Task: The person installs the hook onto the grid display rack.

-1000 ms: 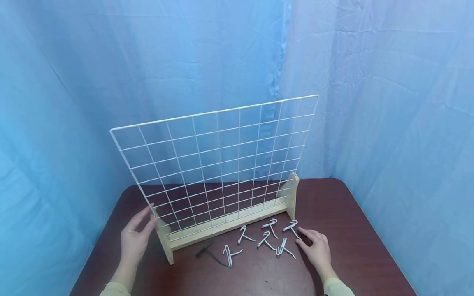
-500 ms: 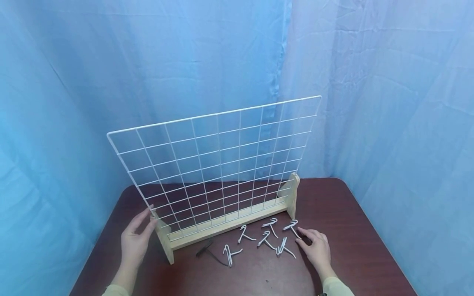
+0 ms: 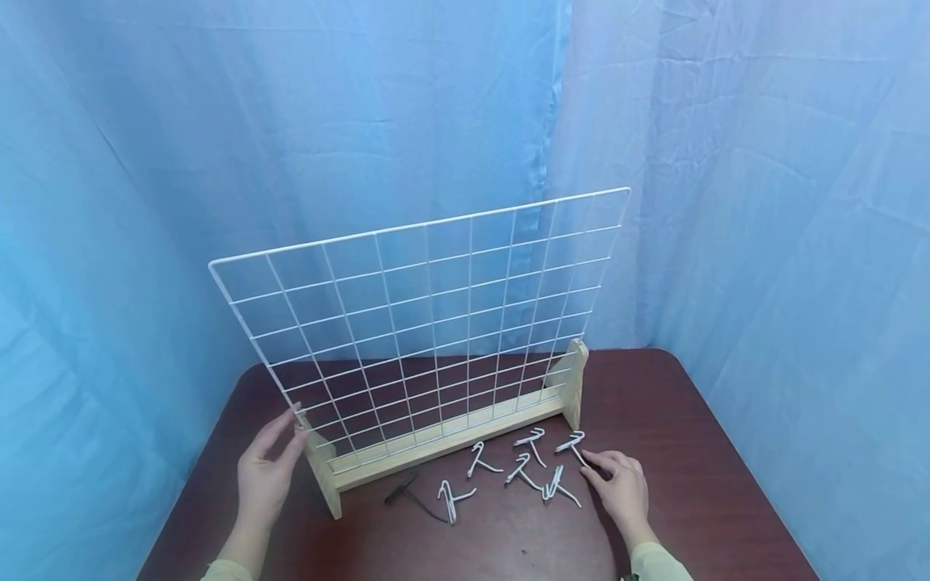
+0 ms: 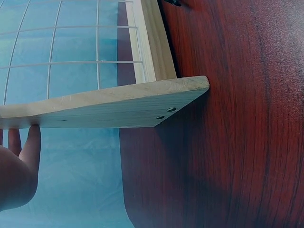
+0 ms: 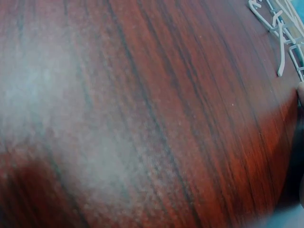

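Resting against the near end of the rack, your left hand [image 3: 266, 472] stands on edge with straight fingers, the fingertips [image 3: 296, 423] touching the top of the wooden foot [image 3: 323, 476] right where the wire grid panel [image 3: 429, 323] meets it; nothing is gripped. The left wrist view shows it too: a fingertip [image 4: 31, 142] pressed to the underside edge of that wooden foot [image 4: 109, 107], with the grid wires [image 4: 71, 45] running off behind. Your right hand [image 3: 621, 488] lies low on the desk [image 3: 676, 452], fingers loosely bent and holding nothing, the fingertips just beside the nearest white wire hook [image 3: 570, 445]. In the right wrist view only the wood grain of the desk [image 5: 142, 118] and a few white hooks [image 5: 280, 28] at the upper right corner show (much of that picture is blurred).

Out from the right hand, the other white hooks are scattered in front of the rack: one [image 3: 558, 486] near the fingers, one [image 3: 521, 471] beside it, one [image 3: 532, 442] closer to the wooden base rail [image 3: 450, 440], one [image 3: 479, 458] further left, and one [image 3: 452, 498] nearest your left side. A dark hook [image 3: 408, 494] lies just left of that one. The grid panel stands upright in the wooden base, running diagonally across the desk, with the far foot [image 3: 576, 381] at its other end. Blue curtain [image 3: 763, 202] hangs all around.
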A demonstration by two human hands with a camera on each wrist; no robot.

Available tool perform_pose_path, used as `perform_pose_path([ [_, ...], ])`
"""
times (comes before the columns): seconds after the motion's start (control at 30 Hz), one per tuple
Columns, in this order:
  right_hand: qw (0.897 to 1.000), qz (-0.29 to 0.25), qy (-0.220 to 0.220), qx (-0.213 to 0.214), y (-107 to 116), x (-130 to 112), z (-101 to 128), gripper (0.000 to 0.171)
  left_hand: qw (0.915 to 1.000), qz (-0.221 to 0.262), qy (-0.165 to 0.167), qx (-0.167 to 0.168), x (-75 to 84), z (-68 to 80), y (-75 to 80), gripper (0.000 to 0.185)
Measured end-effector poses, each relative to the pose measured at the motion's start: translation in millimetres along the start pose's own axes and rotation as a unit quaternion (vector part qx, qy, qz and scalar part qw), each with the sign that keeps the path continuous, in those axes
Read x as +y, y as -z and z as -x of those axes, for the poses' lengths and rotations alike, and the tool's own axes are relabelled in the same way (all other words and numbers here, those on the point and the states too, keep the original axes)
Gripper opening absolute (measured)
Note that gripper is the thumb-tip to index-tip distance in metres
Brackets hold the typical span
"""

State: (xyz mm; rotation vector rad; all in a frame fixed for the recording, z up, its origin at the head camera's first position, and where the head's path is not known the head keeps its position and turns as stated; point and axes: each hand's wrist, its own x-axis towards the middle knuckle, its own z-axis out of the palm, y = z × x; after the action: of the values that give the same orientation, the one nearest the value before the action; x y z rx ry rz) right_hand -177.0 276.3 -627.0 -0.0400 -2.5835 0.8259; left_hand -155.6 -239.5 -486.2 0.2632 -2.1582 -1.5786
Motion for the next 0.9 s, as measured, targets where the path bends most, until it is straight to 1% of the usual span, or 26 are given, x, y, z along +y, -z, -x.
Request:
perform_pose_path([
  [0.1, 1.0, -0.001, -0.003, 0.006, -1.3, 0.8, 0.0, 0.03, 1.0, 0.003, -0.002, -0.001, 0.3, 0.1, -0.2, 0.037],
  [0.23, 1.0, 0.001, -0.014, 0.003, -2.2, 1.2, -0.5, 0.028, 1.0, -0.001, -0.003, -0.002, 0.0, 0.1, 0.0, 0.037],
  [0.43, 1.0, 0.008, -0.027, 0.002, -2.6, -1.2, -1.2, 0.025, 1.0, -0.003, 0.004, -0.003, -0.5, -0.1, 0.3, 0.038],
  [0.67, 0.999, 0.006, -0.044, 0.013, -3.6, -3.5, -2.0, 0.018, 0.9996, -0.021, 0.016, -0.009, 0.5, 0.2, 0.9, 0.039],
  [0.9, 0.998, 0.012, -0.052, 0.018, -5.2, -5.0, -2.4, 0.016, 0.9999, 0.002, -0.009, -0.006, -0.5, 0.7, -0.4, 0.038],
])
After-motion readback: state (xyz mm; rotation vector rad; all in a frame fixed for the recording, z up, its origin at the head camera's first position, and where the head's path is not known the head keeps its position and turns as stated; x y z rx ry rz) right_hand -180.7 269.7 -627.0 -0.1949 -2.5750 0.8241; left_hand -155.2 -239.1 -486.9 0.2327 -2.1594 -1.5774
